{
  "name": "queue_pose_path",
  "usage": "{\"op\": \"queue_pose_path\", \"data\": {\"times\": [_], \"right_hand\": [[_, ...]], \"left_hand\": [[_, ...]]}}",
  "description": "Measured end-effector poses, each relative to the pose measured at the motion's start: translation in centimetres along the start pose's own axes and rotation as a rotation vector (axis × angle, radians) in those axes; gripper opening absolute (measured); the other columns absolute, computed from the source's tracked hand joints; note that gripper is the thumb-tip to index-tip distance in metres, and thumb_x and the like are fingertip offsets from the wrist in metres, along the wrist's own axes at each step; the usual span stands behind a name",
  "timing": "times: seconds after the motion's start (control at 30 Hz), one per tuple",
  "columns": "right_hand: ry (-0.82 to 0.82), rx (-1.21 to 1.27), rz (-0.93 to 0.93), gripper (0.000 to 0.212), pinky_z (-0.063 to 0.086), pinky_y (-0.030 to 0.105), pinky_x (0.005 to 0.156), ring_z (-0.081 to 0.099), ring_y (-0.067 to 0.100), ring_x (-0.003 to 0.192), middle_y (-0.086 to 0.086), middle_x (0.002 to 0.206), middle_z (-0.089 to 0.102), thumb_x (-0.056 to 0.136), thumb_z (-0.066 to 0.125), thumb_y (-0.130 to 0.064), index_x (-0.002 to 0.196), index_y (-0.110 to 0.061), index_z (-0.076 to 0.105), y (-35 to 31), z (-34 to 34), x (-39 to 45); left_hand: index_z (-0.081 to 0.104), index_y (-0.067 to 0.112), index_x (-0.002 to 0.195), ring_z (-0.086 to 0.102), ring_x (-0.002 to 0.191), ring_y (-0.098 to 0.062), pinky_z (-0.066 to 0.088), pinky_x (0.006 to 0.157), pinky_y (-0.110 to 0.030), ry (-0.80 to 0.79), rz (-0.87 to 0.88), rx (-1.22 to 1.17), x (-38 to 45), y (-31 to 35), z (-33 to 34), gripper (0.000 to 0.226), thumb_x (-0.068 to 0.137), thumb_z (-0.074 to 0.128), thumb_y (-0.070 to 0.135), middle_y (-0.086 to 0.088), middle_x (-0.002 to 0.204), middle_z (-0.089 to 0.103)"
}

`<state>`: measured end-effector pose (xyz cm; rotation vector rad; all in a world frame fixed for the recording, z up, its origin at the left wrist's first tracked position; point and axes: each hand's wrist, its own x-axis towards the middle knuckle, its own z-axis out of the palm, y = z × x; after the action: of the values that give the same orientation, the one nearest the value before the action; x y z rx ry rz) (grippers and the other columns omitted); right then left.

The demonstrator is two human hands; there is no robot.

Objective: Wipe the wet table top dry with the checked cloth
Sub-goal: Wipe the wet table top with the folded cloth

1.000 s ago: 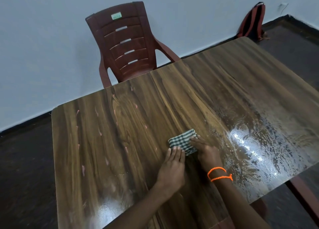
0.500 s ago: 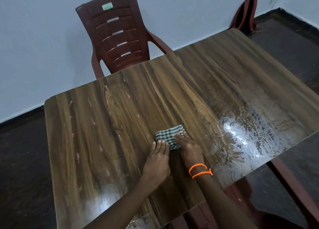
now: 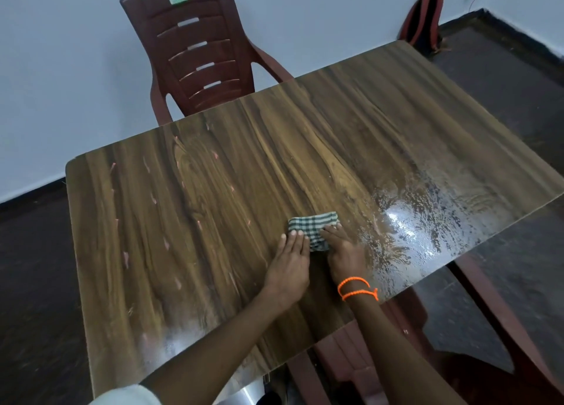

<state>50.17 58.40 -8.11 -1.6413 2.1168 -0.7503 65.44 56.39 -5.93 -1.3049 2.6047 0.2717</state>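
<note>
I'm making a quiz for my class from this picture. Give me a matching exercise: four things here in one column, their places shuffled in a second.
1. checked cloth
2. chair
3. backpack
4. orange bracelet

a. leaning against the wall
b. on the right wrist
c. under both hands' fingertips
d. behind the table's far edge

Pairs: 1-c, 2-d, 3-a, 4-b

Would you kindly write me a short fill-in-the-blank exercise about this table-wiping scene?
1. The checked cloth lies under the fingers of the ____ hand.
2. The orange bands sit on the ____ wrist.
3. The wet patch glistens to the ____ of the cloth.
4. Beyond the table stands a dark red ____.

Missing words: right; right; right; chair
</note>
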Motion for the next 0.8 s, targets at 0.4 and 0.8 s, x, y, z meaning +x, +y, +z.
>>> {"op": "queue_pose_path", "data": {"times": [0.4, 0.8], "right_hand": [[-0.128, -0.007, -0.141, 0.046, 0.046, 0.028, 0.096, 0.045, 0.016, 0.129, -0.006, 0.127, 0.061, 0.082, 0.040, -0.007, 0.112, -0.024, 0.069, 3.0, -2.3, -10.5], [0.007, -0.055, -0.038, 0.042, 0.046, 0.040, 0.100, 0.055, 0.028, 0.120, 0.005, 0.117, 0.067, 0.075, 0.047, -0.001, 0.105, -0.013, 0.073, 3.4, -2.8, -9.7]], "left_hand": [[0.039, -0.003, 0.147, 0.029, 0.146, -0.036, 0.023, 0.120, -0.051, -0.077, 0.023, -0.115, -9.7, 5.3, 4.1, 0.074, 0.078, 0.037, 0.025, -0.022, 0.152, 0.040], [0.014, -0.002, 0.154, 0.006, 0.152, -0.034, 0.003, 0.124, -0.046, -0.027, -0.035, -0.103, -6.6, 8.9, 1.7, 0.069, 0.096, 0.045, 0.018, -0.023, 0.162, 0.013]]}}
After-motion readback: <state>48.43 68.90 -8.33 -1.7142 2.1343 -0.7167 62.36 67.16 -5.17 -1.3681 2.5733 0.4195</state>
